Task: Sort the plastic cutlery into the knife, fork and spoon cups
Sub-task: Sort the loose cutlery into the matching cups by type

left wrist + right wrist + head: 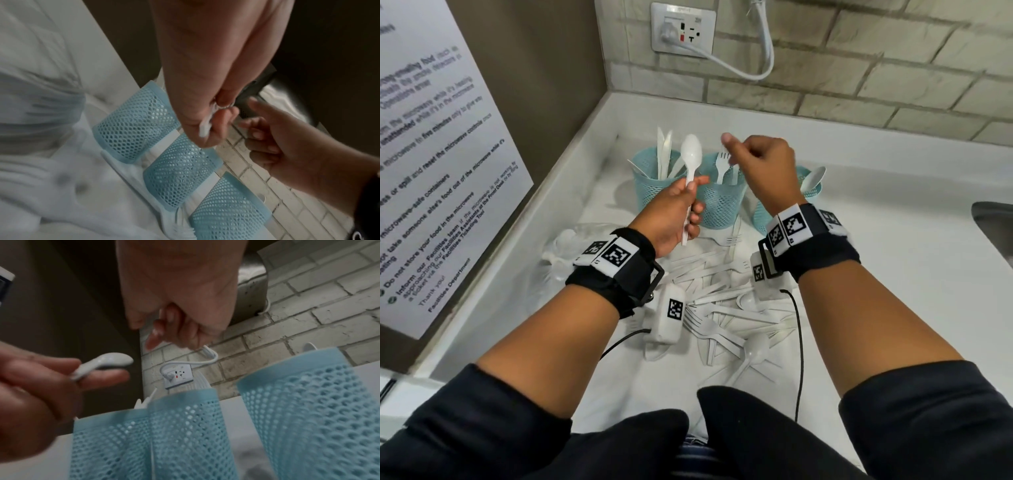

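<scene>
White counter [876,274] is carrying a loose cutlery pile [726,308] at its near edge and three teal mesh cups toward the back-left corner. Left hand [671,212] is gripping a spoon [690,164] upright; judged mid-sort, next needing transfer to the spoon cup [808,192] rightmost. Right hand [763,161] is hovering curled, apparently empty. Wall notice [431,171] is reading "Facilities Department".
</scene>
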### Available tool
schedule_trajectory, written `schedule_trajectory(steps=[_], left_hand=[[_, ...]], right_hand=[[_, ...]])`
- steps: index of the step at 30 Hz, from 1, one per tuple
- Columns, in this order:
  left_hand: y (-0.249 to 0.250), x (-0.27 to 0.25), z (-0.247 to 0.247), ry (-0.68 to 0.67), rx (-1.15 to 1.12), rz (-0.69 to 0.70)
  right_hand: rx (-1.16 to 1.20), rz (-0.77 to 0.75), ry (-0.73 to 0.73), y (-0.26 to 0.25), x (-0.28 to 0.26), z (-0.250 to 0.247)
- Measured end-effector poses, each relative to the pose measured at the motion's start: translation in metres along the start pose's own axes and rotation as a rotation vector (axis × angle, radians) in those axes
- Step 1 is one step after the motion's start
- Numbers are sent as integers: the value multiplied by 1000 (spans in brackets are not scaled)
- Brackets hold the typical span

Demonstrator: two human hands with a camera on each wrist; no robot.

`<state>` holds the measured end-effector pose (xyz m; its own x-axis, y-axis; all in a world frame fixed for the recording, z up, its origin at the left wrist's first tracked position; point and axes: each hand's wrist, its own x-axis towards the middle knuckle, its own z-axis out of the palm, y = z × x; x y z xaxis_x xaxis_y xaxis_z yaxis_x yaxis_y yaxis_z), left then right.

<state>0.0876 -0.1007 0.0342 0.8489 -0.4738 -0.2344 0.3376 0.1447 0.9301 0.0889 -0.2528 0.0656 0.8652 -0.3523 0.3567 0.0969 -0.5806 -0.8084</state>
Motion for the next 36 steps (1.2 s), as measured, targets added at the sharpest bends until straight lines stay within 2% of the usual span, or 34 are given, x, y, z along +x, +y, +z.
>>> schedule_trajectory(steps=[2,5,7,11,15,17,18,20,22,23,25,28,31,36], left_hand=[[1,1,7,53,78,12],[1,0,13,63,175,38],[0,-1,14,41,221,69],[-2,-4,14,2,208,54],[-7,-4,15,18,263,48],[-10,-4,15,20,325,46],[-11,-4,14,23,360,41],[-12,-4,8,43,432,15],[-11,-3,-1,67,554,-8],[-10,-3,-5,75,671,-8],[-9,-4,-11,54,985,-1],[-10,-8,-16,-58,1342,-88],[-14,-12,-19,-128,1470,-191],[-18,-15,-24,-130,1517,-215]], right_hand=[[-48,54,-230,-8,-6,1],[-64,120,-404,-7,-10,4],[-6,159,-439,-2,-10,5],[261,302,-394,4,-8,3],[313,382,-558,3,-10,-9],[331,405,-481,4,-5,-17],[346,416,-363,6,-1,-22],[317,401,-28,14,9,-33],[182,348,287,28,17,-45],[92,328,371,35,18,-49],[-73,317,382,49,19,-52],[-271,318,232,61,13,-50],[-402,292,150,60,11,-51],[-406,310,112,60,17,-53]])
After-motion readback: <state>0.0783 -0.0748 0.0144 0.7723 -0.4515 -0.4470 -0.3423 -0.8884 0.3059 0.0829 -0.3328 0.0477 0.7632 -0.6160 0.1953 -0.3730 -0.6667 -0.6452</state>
